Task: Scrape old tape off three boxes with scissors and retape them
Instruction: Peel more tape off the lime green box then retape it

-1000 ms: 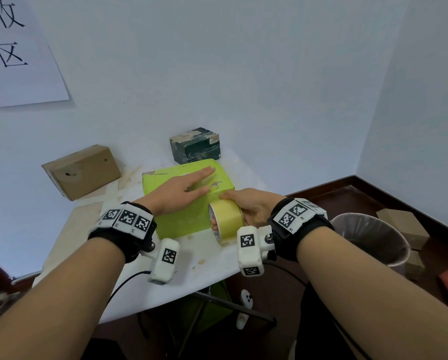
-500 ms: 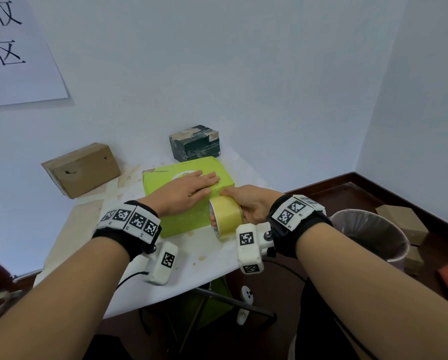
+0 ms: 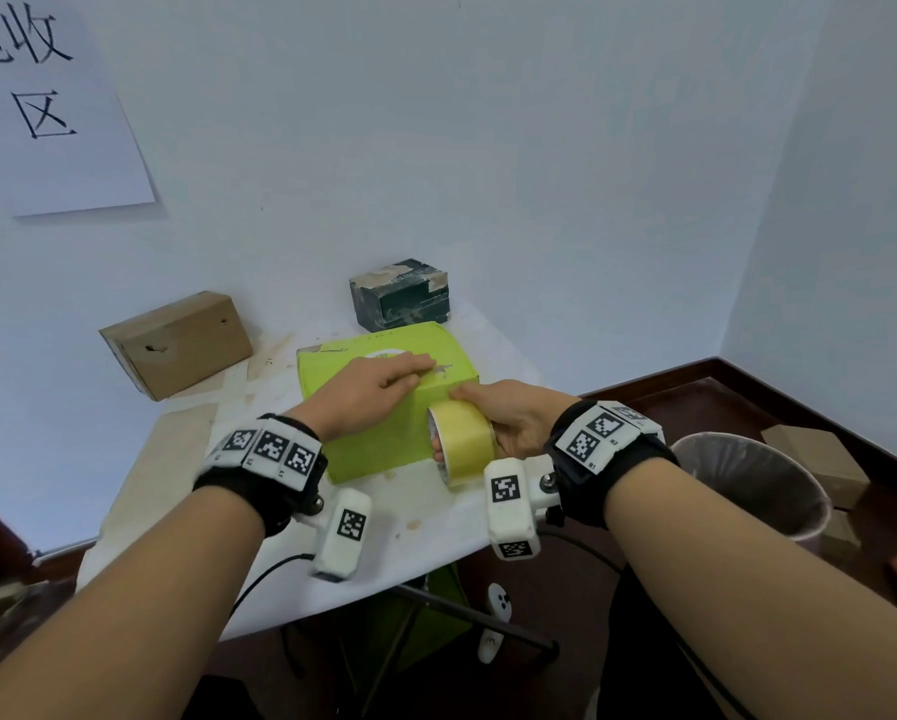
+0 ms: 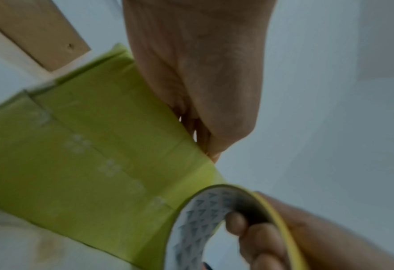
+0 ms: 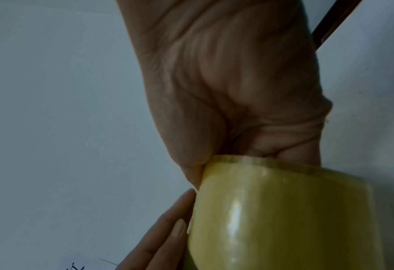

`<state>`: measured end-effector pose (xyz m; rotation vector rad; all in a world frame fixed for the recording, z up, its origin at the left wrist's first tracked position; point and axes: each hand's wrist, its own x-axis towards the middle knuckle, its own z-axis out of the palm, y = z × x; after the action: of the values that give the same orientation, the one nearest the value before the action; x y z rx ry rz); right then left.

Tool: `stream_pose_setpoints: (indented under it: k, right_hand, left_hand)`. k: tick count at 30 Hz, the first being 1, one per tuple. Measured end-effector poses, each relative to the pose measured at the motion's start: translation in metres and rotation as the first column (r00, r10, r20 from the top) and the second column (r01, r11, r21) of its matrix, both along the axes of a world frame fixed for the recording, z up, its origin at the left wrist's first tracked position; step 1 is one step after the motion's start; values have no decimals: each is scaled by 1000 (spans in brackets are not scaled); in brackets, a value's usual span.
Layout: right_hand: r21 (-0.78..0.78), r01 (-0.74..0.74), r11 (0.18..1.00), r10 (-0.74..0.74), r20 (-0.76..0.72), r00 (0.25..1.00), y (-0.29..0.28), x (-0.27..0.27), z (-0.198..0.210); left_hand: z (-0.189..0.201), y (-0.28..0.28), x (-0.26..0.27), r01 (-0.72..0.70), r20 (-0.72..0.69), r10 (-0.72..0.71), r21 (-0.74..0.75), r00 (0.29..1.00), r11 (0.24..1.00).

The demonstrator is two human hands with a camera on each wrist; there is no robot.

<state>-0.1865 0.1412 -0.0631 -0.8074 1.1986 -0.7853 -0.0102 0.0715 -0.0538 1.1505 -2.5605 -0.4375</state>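
Sliding back along the top of the green box [image 3: 384, 407], the left hand [image 3: 368, 392] now has its fingers closer to the near right edge than a moment ago, when they reached farther across the lid. It lies flat, fingers straight, pressing down on the box. This looks like smoothing fresh tape onto the lid.

Right next to those fingers sits the tape roll [image 3: 462, 441]. The right hand [image 3: 509, 423] holds it, with fingers curled through the hole and the thumb on top. The roll has hardly moved. It stands on its edge against the near right corner of the box, just below the left fingertips. In the left wrist view the roll touches the side of the box, and a clear strip seems to run from it up over the edge, but it is blurry, so I cannot be sure.

So the green box is getting its new tape now. My guess is that the strip must be pressed down well and then cut from the roll. No scissors can be seen.

Farther from the hands, a brown box [image 3: 176, 343] sits to the left by the wall, and a dark box [image 3: 399, 293] sits behind the green one. All rest on the white table [image 3: 425, 532]. A bin [image 3: 758, 475] stands on the floor to the right of the right wrist. A paper sign [image 3: 57, 106] hangs on the wall.
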Motion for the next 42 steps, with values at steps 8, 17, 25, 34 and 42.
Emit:
stream_pose_setpoints:
  k: [8, 17, 25, 34, 42]
  right_hand:
    - [-44, -78, 996, 80, 66, 995, 9, -6, 3]
    - [-63, -49, 997, 53, 67, 996, 11, -3, 3]
    - [-27, -22, 999, 24, 76, 997, 14, 0, 4]
    - [-45, -18, 999, 20, 46, 999, 17, 2, 3]
    - [-30, -4, 1000, 5, 28, 1000, 17, 2, 4]
  left_hand:
    - [-3, -2, 0, 89, 152, -85, -18, 985, 996]
    - [-6, 0, 0, 89, 157, -82, -41, 984, 995]
    - [-6, 2, 1, 86, 144, -80, -38, 986, 996]
    - [-7, 3, 1, 91, 146, -84, -42, 986, 995]
    - [-7, 3, 0, 92, 149, -82, -59, 985, 994]
